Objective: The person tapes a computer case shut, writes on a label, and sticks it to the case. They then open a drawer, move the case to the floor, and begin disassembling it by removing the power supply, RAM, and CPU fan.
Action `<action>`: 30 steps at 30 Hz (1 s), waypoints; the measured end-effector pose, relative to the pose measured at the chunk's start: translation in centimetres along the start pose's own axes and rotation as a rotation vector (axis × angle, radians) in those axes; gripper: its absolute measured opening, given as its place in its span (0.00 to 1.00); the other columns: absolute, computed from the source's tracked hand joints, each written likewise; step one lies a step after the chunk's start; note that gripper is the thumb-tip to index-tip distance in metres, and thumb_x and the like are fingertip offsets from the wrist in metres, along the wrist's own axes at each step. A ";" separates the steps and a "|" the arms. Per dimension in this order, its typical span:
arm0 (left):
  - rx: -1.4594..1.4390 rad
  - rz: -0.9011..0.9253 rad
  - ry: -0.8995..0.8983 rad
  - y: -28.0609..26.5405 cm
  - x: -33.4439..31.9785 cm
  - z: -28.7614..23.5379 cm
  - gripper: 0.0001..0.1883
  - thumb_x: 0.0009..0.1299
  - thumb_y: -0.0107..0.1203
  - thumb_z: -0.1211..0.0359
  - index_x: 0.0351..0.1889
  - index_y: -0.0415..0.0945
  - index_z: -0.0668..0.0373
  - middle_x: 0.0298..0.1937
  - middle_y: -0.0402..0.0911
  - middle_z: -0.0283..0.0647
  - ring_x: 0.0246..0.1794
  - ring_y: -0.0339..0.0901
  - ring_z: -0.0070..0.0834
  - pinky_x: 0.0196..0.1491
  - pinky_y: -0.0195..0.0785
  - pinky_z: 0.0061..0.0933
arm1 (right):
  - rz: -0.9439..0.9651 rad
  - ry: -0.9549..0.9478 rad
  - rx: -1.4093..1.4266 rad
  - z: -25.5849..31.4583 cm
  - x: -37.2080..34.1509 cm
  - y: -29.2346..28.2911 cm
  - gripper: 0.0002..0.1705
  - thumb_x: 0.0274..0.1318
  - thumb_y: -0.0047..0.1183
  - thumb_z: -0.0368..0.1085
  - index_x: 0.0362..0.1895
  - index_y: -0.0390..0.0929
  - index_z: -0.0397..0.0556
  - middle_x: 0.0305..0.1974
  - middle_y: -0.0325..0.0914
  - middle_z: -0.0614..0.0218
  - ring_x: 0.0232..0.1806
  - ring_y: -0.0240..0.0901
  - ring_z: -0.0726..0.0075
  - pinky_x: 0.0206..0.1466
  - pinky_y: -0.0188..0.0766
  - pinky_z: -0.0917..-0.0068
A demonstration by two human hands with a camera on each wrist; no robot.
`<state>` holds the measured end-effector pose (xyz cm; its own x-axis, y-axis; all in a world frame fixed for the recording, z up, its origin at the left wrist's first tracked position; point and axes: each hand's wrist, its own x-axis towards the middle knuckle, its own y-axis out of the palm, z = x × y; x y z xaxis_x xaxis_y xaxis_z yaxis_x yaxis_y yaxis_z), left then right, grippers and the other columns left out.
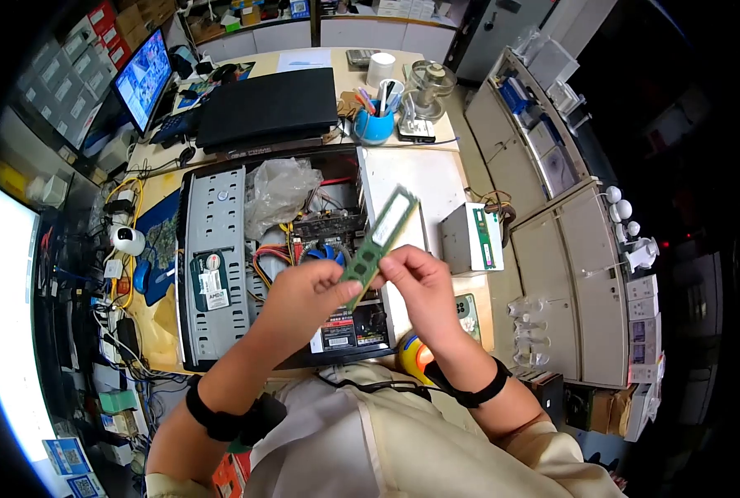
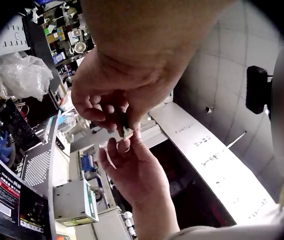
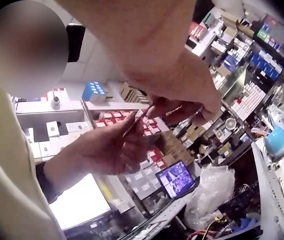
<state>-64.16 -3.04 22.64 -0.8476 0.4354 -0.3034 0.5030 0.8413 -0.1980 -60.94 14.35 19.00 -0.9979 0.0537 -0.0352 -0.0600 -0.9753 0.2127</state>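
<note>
A green memory module with a white label is held up over the opened computer case. My left hand pinches its lower end between thumb and fingers. On the module's right edge, the thumb and fingers of my right hand also pinch it. From the left wrist, the module shows only as a thin edge between my left hand and right hand. Below it in the case are a blue fan, coloured cables and a black power supply with a label.
A crumpled clear plastic bag lies in the case. To the right stands a pale box with another green module on it. Behind are a black laptop-like slab and a blue pen cup. A monitor stands back left.
</note>
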 end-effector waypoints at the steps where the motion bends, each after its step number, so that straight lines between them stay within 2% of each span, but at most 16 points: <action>1: -0.027 -0.021 0.023 -0.2 0.1 -0.5 0.08 0.66 0.55 0.67 0.31 0.76 0.64 0.24 0.77 0.30 0.23 0.67 0.12 0.27 0.61 0.16 | 0.031 0.014 -0.010 -0.1 0.0 0.7 0.08 0.59 0.49 0.32 0.30 0.74 0.42 0.26 0.76 0.69 0.30 0.70 0.79 0.38 0.67 0.81; 3: -0.101 -0.080 0.083 -0.8 0.7 -0.7 0.09 0.66 0.56 0.67 0.31 0.76 0.65 0.23 0.76 0.29 0.23 0.68 0.11 0.27 0.61 0.16 | 0.045 0.016 -0.008 0.1 0.2 2.0 0.06 0.58 0.51 0.31 0.30 0.75 0.41 0.26 0.76 0.69 0.30 0.71 0.80 0.37 0.68 0.81; 6: -0.090 -0.203 0.053 -2.4 0.9 -0.8 0.09 0.66 0.56 0.67 0.31 0.75 0.65 0.22 0.74 0.29 0.23 0.67 0.11 0.27 0.61 0.16 | 0.158 -0.046 -0.205 0.5 1.1 2.6 0.05 0.56 0.53 0.31 0.32 0.77 0.40 0.29 0.78 0.68 0.32 0.72 0.80 0.39 0.69 0.82; 8: -0.102 -0.285 0.065 -3.5 0.7 -1.0 0.10 0.65 0.56 0.67 0.29 0.75 0.67 0.20 0.71 0.28 0.22 0.66 0.11 0.26 0.62 0.18 | 0.239 -0.113 -0.427 1.2 2.1 2.4 0.07 0.52 0.56 0.29 0.37 0.78 0.41 0.33 0.80 0.67 0.36 0.73 0.78 0.43 0.69 0.80; 10: 0.118 -0.347 0.060 -4.9 0.5 0.2 0.10 0.64 0.57 0.67 0.29 0.75 0.66 0.20 0.72 0.32 0.20 0.69 0.20 0.26 0.63 0.25 | 0.142 -0.254 -0.505 1.8 3.3 2.1 0.07 0.51 0.56 0.29 0.37 0.78 0.41 0.33 0.80 0.66 0.37 0.74 0.76 0.43 0.69 0.79; 11: 0.302 -0.367 0.116 -5.4 0.3 0.9 0.10 0.63 0.57 0.67 0.28 0.74 0.65 0.20 0.71 0.34 0.20 0.69 0.23 0.25 0.63 0.26 | 0.110 -0.317 -0.572 2.7 4.0 1.8 0.08 0.51 0.56 0.29 0.37 0.78 0.41 0.34 0.80 0.65 0.38 0.74 0.75 0.45 0.69 0.79; 12: 0.487 -0.384 0.171 -5.7 -0.1 1.6 0.10 0.62 0.57 0.67 0.27 0.74 0.64 0.21 0.71 0.36 0.20 0.69 0.26 0.25 0.62 0.26 | 0.022 -0.489 -0.577 2.9 4.7 1.7 0.08 0.46 0.58 0.28 0.34 0.78 0.42 0.30 0.78 0.61 0.33 0.75 0.64 0.38 0.70 0.75; 13: 0.674 -0.397 0.227 -5.9 -0.4 2.3 0.10 0.62 0.57 0.67 0.27 0.73 0.64 0.21 0.70 0.38 0.21 0.68 0.29 0.25 0.61 0.27 | 0.045 -0.501 -0.614 3.6 5.4 1.2 0.06 0.46 0.58 0.27 0.32 0.78 0.41 0.29 0.78 0.61 0.32 0.75 0.64 0.37 0.70 0.75; 16: 0.747 -0.400 0.272 -5.0 -1.0 5.0 0.09 0.60 0.58 0.65 0.28 0.74 0.62 0.25 0.71 0.45 0.23 0.71 0.41 0.27 0.64 0.37 | 0.091 -0.424 -0.685 5.2 6.1 0.7 0.03 0.46 0.57 0.26 0.27 0.78 0.40 0.26 0.76 0.61 0.29 0.73 0.65 0.33 0.68 0.74; 17: 0.761 -0.399 0.268 -4.6 -1.2 5.0 0.09 0.60 0.58 0.65 0.28 0.74 0.62 0.26 0.72 0.44 0.25 0.72 0.42 0.27 0.64 0.38 | 0.096 -0.513 -0.744 4.9 6.5 0.6 0.02 0.46 0.57 0.26 0.28 0.78 0.40 0.27 0.76 0.62 0.29 0.73 0.66 0.33 0.68 0.74; 18: 0.770 -0.394 0.265 -4.0 -1.3 4.7 0.10 0.60 0.57 0.64 0.27 0.74 0.61 0.26 0.73 0.44 0.26 0.73 0.43 0.28 0.65 0.40 | 0.083 -0.560 -0.819 4.8 6.6 0.6 0.06 0.47 0.56 0.25 0.33 0.77 0.41 0.28 0.75 0.62 0.29 0.73 0.67 0.33 0.69 0.75; 20: 0.797 -0.417 0.281 -3.1 -1.1 4.2 0.08 0.59 0.57 0.65 0.26 0.74 0.60 0.25 0.71 0.42 0.25 0.72 0.42 0.27 0.65 0.39 | 0.064 -0.474 -0.849 5.0 6.4 1.0 0.12 0.49 0.55 0.25 0.40 0.75 0.43 0.28 0.75 0.62 0.29 0.73 0.68 0.32 0.70 0.75; 22: 0.833 -0.478 0.444 -2.8 -0.5 3.8 0.08 0.58 0.58 0.66 0.24 0.73 0.59 0.24 0.70 0.41 0.24 0.72 0.41 0.26 0.65 0.38 | 0.133 -0.237 -0.870 5.3 6.3 1.2 0.18 0.51 0.55 0.28 0.48 0.70 0.43 0.27 0.74 0.62 0.28 0.73 0.70 0.32 0.70 0.77; 24: 0.859 -0.529 0.508 -2.7 0.3 3.6 0.08 0.56 0.59 0.68 0.23 0.71 0.58 0.24 0.69 0.39 0.23 0.72 0.39 0.25 0.65 0.37 | 0.148 -0.089 -0.800 4.9 6.5 1.8 0.22 0.53 0.55 0.31 0.51 0.66 0.43 0.27 0.74 0.64 0.26 0.72 0.74 0.31 0.69 0.78; 26: 0.856 -0.596 0.582 -2.5 1.2 3.5 0.08 0.56 0.59 0.68 0.23 0.70 0.58 0.25 0.69 0.39 0.22 0.71 0.38 0.25 0.65 0.37 | 0.152 -0.040 -0.648 3.8 7.2 2.5 0.23 0.54 0.55 0.31 0.53 0.63 0.42 0.26 0.73 0.65 0.24 0.70 0.76 0.29 0.68 0.78; 30: 1.039 -0.531 0.597 -2.6 2.4 4.6 0.08 0.56 0.58 0.67 0.22 0.69 0.56 0.26 0.67 0.36 0.26 0.71 0.32 0.28 0.64 0.31 | 0.083 0.074 -0.402 1.9 9.3 4.6 0.25 0.54 0.55 0.32 0.54 0.60 0.40 0.24 0.71 0.68 0.23 0.68 0.79 0.26 0.67 0.80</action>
<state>-66.72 -5.65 18.10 -0.7906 0.4288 0.4371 -0.2459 0.4313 -0.8680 -70.51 10.79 21.47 -0.9938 -0.0295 -0.1068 0.0486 -0.9824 -0.1802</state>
